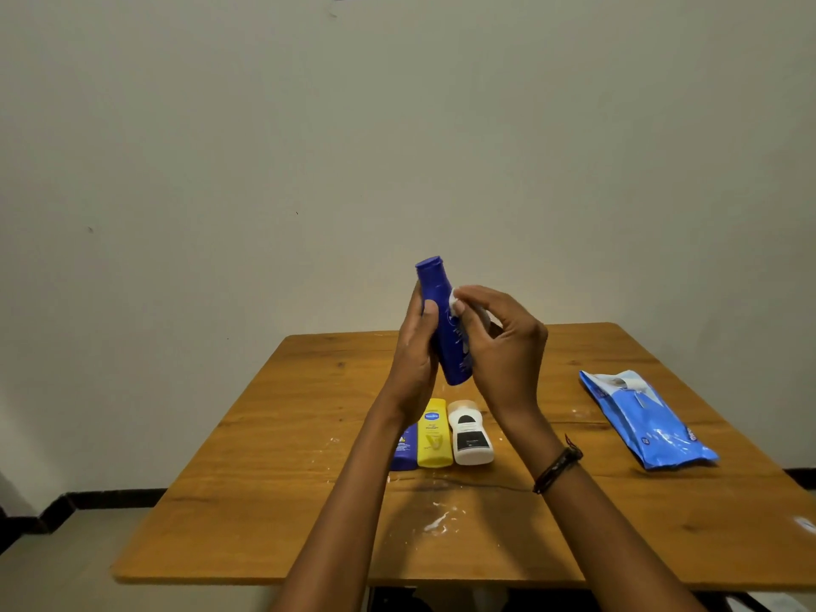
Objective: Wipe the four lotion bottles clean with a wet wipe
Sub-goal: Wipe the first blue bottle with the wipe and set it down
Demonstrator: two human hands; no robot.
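Blue lotion bottle (452, 351): gripped in left hand (410, 351), wet wipe (453, 299) pinched against it by right hand (503, 351) (wiping step, seemingly). Next: rotate, rub remaining sides.

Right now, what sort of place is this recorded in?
Probably a plain home room: bare pale wall, wooden table with white smears, and three lotion bottles near a blue wet-wipe pack.
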